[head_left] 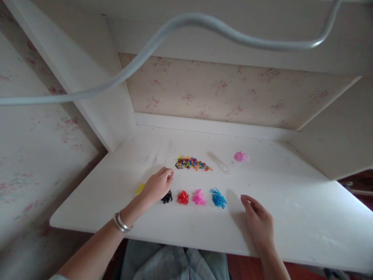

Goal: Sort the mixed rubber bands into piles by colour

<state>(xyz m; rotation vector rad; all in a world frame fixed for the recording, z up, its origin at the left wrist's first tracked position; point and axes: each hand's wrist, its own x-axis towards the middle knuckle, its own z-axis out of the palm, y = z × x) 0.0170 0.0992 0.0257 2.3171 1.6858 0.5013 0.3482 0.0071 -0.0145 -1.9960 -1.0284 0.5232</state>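
1. Six heaps of tiny elastic bands are counted on the white table (291,210): one mixed heap (192,163) and five sorted ones.
2. The sorted heaps are laid in a row near the front edge, from left to right: yellow heap (140,189), black heap (167,197), red heap (183,197), pink heap (199,197), blue heap (218,198).
3. The mixed heap, many-coloured and tangled, is spread at the table's middle, behind the row.
4. The left hand (159,183), with a silver bangle (121,223) at the wrist, is held between the yellow and black heaps. Its grip is curled closed; whether a band is pinched cannot be told.
5. The right hand (258,219) is rested by the front edge, right of the blue heap, with its grip open and empty.
6. One pink plastic piece (241,156) and one clear plastic piece (220,163) are seen right of the mixed heap. One blurred grey cable (186,21) is hung across the top of the view.
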